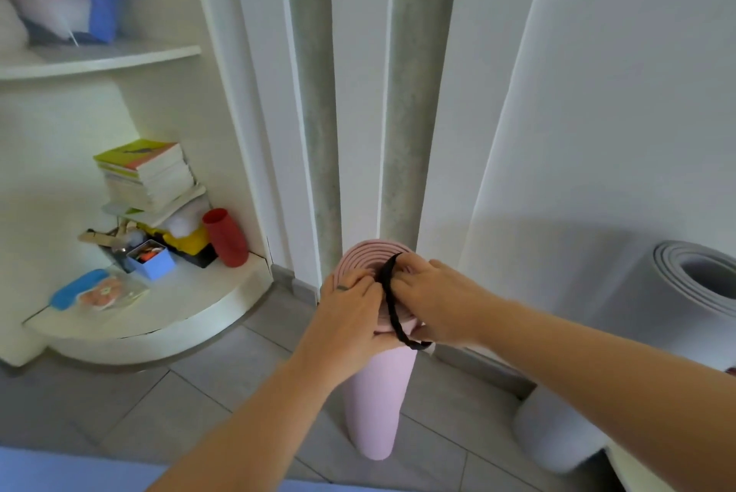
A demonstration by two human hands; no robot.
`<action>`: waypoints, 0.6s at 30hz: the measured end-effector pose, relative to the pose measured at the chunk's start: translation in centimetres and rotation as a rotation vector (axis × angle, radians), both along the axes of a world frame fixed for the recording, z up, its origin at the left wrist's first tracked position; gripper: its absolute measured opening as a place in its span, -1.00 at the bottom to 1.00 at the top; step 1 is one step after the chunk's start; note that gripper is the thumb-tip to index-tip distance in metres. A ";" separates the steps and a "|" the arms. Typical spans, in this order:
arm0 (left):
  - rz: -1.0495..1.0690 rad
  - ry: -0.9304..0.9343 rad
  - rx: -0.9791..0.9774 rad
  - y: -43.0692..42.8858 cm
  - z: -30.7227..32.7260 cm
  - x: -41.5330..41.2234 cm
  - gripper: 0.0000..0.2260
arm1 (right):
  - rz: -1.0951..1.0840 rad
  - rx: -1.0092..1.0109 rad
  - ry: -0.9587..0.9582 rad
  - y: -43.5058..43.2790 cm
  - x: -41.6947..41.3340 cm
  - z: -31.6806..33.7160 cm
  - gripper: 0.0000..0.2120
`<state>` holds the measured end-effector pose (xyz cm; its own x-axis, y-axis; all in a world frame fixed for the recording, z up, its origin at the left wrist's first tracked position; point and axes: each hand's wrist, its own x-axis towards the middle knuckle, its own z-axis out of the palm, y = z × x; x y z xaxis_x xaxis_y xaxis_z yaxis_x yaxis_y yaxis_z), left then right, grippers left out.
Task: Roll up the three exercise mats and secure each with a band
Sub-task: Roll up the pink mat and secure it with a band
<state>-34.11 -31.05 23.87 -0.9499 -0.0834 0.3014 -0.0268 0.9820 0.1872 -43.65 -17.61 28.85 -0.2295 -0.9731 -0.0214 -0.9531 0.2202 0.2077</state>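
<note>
At the lower left edge of the frame a blue strip (59, 467) shows, too blurred to say whether it is a third mat. Toward the lower centre, the left hand (350, 316) is clasped round the top of the pink mat (374, 404), fingers curled over its rim. That mat is fully rolled into a tight spiral and stands upright on the floor tiles, against the wall. A black band (389, 306) is stretched across its open end, not yet down round the body, so this one looks rolled but unsecured. The right hand (438, 300) pinches the band, pulling it taut. At the right of the frame a grey mat (653, 304) stands rolled more loosely; no band shows on it.
</note>
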 end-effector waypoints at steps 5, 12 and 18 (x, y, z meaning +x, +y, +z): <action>-0.105 -0.092 -0.034 -2.2 1.1 -0.6 -0.37 | -0.058 -0.092 -0.079 -1.1 -1.1 -0.9 -0.50; -0.039 0.062 0.393 -2.2 0.8 2.7 -0.52 | -0.088 -0.170 -0.127 -1.4 -1.1 -1.8 -0.53; 0.377 0.082 0.456 1.0 2.2 1.7 -0.66 | -0.128 -0.189 -0.146 -0.8 -1.0 -2.0 -0.64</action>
